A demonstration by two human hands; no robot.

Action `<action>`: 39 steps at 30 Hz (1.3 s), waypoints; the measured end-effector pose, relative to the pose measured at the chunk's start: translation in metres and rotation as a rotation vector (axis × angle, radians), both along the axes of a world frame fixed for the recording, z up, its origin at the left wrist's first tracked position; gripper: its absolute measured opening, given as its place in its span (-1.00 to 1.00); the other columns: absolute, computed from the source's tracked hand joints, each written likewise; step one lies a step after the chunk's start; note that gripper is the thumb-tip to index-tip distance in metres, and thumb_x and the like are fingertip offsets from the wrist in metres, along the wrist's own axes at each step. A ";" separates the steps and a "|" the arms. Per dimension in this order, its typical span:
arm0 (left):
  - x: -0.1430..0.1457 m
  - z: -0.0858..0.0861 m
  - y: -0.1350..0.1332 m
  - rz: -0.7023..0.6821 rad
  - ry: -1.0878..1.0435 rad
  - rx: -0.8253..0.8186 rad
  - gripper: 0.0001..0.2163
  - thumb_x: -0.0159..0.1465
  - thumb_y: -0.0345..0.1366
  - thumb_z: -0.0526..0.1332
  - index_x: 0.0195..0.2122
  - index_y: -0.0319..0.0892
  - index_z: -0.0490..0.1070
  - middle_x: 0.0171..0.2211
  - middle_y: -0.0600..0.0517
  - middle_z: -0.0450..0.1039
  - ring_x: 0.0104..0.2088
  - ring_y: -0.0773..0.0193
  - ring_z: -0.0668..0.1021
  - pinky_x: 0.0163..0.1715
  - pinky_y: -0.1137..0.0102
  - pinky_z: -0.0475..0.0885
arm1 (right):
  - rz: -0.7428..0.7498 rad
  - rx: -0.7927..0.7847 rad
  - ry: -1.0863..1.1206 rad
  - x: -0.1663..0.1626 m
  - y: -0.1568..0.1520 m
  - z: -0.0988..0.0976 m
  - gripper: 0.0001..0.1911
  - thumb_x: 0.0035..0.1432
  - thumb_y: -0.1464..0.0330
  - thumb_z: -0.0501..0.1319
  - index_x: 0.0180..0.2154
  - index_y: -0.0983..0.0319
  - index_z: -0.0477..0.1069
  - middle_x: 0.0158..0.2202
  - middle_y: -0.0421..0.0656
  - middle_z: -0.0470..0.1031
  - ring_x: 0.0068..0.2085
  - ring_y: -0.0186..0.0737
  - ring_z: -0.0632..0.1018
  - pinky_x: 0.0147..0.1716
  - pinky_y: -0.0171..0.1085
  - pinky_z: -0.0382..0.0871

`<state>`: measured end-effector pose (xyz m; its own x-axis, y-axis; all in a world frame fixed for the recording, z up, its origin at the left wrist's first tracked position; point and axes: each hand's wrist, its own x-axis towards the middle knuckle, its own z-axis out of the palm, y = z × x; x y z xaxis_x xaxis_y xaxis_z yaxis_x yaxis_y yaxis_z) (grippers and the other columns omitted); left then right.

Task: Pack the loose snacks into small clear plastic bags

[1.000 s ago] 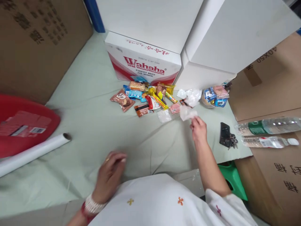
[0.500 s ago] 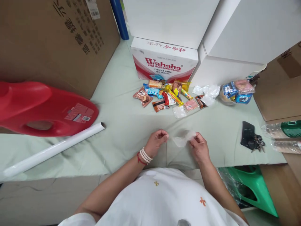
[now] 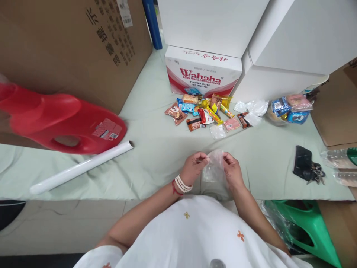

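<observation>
My left hand [image 3: 195, 169] and my right hand [image 3: 232, 171] are close together over the pale green cloth [image 3: 156, 149], both pinching the top edge of a small clear plastic bag [image 3: 213, 167] that hangs between them. A pile of small wrapped snacks [image 3: 203, 113] lies farther back on the cloth, in front of a white and red Wahaha box [image 3: 203, 72]. Loose clear bags [image 3: 252, 108] lie just right of the snacks.
A red plastic jug [image 3: 61, 121] and a white paper roll [image 3: 83, 165] lie on the left. Large cardboard boxes [image 3: 69, 44] and white boxes [image 3: 292, 41] stand behind. A bowl of packets [image 3: 290, 108], a black phone with keys [image 3: 305, 165], water bottles [image 3: 338, 158] and a green stool [image 3: 304, 227] are on the right.
My right hand drew a clear bag back from beside the snack pile toward my body. My left hand came up and took hold of it too. The view shifted left.
</observation>
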<state>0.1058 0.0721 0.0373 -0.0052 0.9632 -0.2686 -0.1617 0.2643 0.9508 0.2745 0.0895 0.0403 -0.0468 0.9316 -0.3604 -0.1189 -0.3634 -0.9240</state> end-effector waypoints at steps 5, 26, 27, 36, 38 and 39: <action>-0.008 -0.010 -0.004 0.024 -0.103 -0.018 -0.60 0.16 0.10 0.41 -0.38 -0.18 0.48 -0.45 0.10 0.42 -0.35 0.33 0.42 -0.22 0.38 0.38 | 0.093 0.140 -0.195 0.029 0.002 0.002 -0.76 0.16 0.11 0.37 -0.27 0.14 0.57 -0.38 -0.22 0.50 -0.38 -0.27 0.43 -0.33 -0.30 0.32; -0.092 0.016 0.008 -0.181 0.844 0.657 -0.84 0.39 -0.32 0.14 -0.26 -0.12 0.53 -0.30 -0.02 0.50 -0.29 0.23 0.52 -0.21 0.32 0.45 | 0.327 0.990 -0.970 0.065 -0.012 0.044 -0.78 0.39 0.33 0.19 -0.14 0.02 0.64 -0.29 -0.04 0.57 -0.19 -0.03 0.54 -0.18 -0.06 0.46; -0.094 0.011 0.006 -0.160 0.891 0.687 -0.83 0.38 -0.35 0.14 -0.28 -0.11 0.53 -0.28 -0.03 0.52 -0.27 0.22 0.52 -0.20 0.31 0.46 | 0.414 0.977 -0.961 0.064 -0.018 0.043 -0.77 0.40 0.33 0.18 -0.13 0.02 0.64 -0.29 -0.04 0.57 -0.20 -0.04 0.55 -0.20 -0.08 0.46; -0.106 -0.025 -0.018 -0.211 0.795 0.752 -0.78 0.32 -0.46 0.09 -0.31 -0.10 0.52 -0.15 -0.06 0.56 -0.09 0.19 0.62 -0.09 0.25 0.56 | 0.520 0.756 -0.806 0.069 -0.020 0.043 -0.82 0.43 0.33 0.17 -0.09 0.09 0.57 -0.19 -0.08 0.57 -0.15 -0.13 0.57 -0.15 -0.16 0.48; -0.106 -0.023 -0.022 -0.200 0.777 0.739 -0.79 0.32 -0.44 0.11 -0.31 -0.10 0.53 -0.15 -0.06 0.55 -0.07 0.19 0.63 -0.08 0.24 0.57 | 0.513 0.820 -0.819 0.057 -0.012 0.043 -0.81 0.40 0.29 0.22 -0.03 0.08 0.57 -0.08 -0.04 0.56 -0.04 -0.06 0.55 -0.06 -0.10 0.47; -0.106 -0.022 -0.024 -0.196 0.779 0.735 -0.80 0.32 -0.44 0.11 -0.31 -0.10 0.53 -0.14 -0.06 0.55 -0.07 0.19 0.63 -0.08 0.25 0.57 | 0.573 0.846 -0.814 0.050 -0.008 0.041 -0.78 0.37 0.26 0.26 0.01 0.08 0.56 -0.01 -0.02 0.55 0.02 -0.03 0.53 0.00 -0.07 0.46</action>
